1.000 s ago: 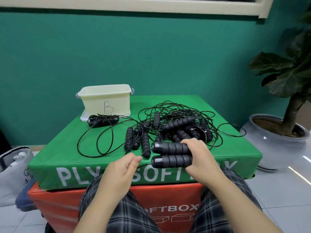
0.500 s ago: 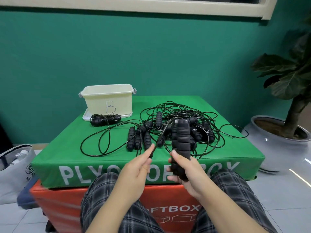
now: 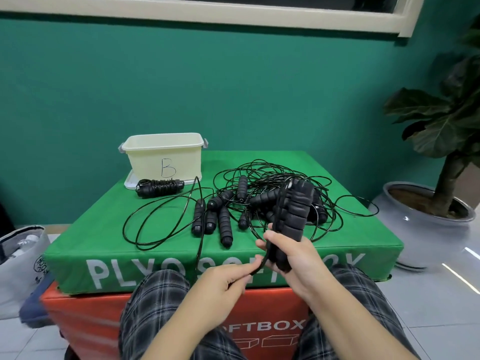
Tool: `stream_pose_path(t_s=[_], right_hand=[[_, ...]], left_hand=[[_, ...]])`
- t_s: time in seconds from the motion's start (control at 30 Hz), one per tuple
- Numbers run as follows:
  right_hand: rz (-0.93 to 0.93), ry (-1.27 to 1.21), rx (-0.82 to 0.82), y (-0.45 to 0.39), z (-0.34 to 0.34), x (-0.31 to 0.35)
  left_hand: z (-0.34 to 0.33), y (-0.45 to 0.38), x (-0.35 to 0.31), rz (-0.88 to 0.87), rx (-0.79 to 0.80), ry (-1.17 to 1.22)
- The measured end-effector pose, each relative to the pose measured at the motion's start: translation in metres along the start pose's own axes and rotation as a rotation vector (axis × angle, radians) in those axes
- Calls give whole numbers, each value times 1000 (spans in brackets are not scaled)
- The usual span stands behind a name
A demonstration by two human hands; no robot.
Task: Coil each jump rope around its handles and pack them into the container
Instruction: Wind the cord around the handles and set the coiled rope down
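My right hand [image 3: 293, 258] grips a pair of black foam jump-rope handles [image 3: 294, 216], held upright side by side above the front edge of the green box. My left hand [image 3: 223, 280] pinches that rope's black cord [image 3: 261, 263] just left of the handles' lower end; the cord runs up along the handles' left side. A tangled pile of loose ropes and handles [image 3: 249, 201] lies on the green soft box [image 3: 181, 263]. One coiled rope [image 3: 159, 187] lies in front of the cream container [image 3: 166, 157] marked B at the back left.
The green box sits on an orange box [image 3: 85, 320]. A grey bag [image 3: 18, 263] stands on the floor at the left. A potted plant [image 3: 428, 211] stands at the right. My plaid-clad legs are below the hands.
My right hand turned the handle pair from lying flat to upright. My left hand dropped lower and drew the cord down to the handles' bottom end.
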State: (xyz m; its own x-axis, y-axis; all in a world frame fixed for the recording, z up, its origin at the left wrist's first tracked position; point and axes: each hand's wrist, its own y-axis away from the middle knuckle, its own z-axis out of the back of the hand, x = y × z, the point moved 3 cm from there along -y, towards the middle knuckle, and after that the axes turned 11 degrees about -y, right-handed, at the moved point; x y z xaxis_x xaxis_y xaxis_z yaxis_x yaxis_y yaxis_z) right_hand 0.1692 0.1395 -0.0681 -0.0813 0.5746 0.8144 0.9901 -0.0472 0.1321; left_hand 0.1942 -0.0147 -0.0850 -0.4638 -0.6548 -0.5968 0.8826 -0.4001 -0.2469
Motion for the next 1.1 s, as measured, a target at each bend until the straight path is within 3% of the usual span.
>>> stream_pose_path(t_s=[0.4, 0.57, 0.63, 0.8, 0.93, 1.1], right_hand=[[40, -11, -20, 1, -1, -4], [80, 34, 29, -2, 1, 1], [142, 152, 55, -3, 5, 6], [313, 796, 223, 7, 18, 6], [523, 997, 386, 11, 11, -1], [608, 1202, 395, 12, 15, -1]], left_hand=[[1, 0, -3, -27, 114, -13], [19, 2, 17, 140, 39, -84], [33, 5, 28, 249, -37, -181], [56, 10, 42, 426, -270, -343], [52, 10, 35, 429, -384, -252], [54, 9, 30, 456, -418, -68]])
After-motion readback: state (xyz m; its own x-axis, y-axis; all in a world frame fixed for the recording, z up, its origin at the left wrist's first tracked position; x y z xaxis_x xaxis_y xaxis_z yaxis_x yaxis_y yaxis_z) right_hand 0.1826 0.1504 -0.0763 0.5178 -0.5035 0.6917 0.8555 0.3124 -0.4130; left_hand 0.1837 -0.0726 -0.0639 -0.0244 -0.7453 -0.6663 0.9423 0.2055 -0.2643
